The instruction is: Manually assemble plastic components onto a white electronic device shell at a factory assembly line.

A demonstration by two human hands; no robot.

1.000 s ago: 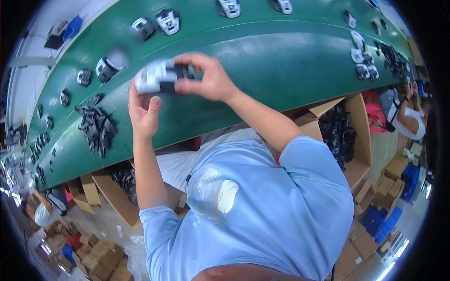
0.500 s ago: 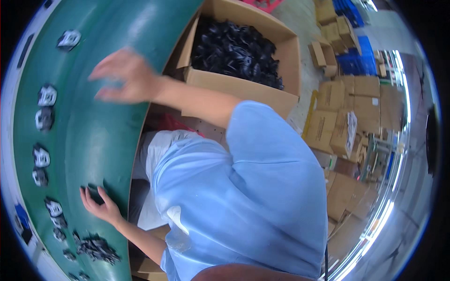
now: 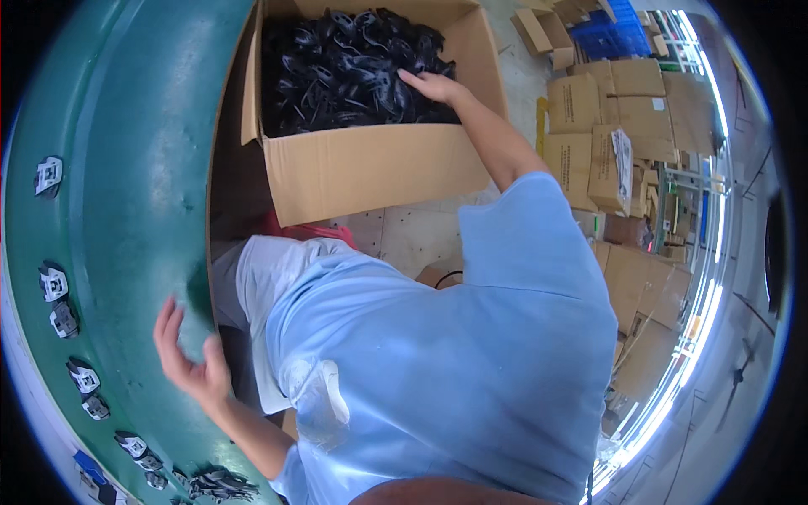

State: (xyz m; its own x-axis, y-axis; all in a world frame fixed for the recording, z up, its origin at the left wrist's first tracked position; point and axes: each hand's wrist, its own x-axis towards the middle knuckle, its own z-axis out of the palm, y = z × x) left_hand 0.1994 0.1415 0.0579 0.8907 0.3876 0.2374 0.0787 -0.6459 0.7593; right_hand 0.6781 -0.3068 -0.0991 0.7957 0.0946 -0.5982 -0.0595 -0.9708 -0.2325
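Note:
My right hand reaches down into a cardboard box heaped with black plastic parts. One stretched-out digit touches the pile, and the other fingers are partly hidden; no part shows lifted in them. Lower left, my left hand hovers over the near edge of a green work surface. Its fingers are curved and apart, with nothing between them. Along the far side of that surface lie white-and-black plastic pieces and dark grey pieces, some side by side.
A small heap of dark pieces lies on the green surface at the bottom left. Stacked cartons and a blue crate stand off to the right. Something red shows below the box.
My right hand has swung from above the green surface into the box of black parts. My left hand stays near the surface's edge with its fingers apart. The whole view has shifted.

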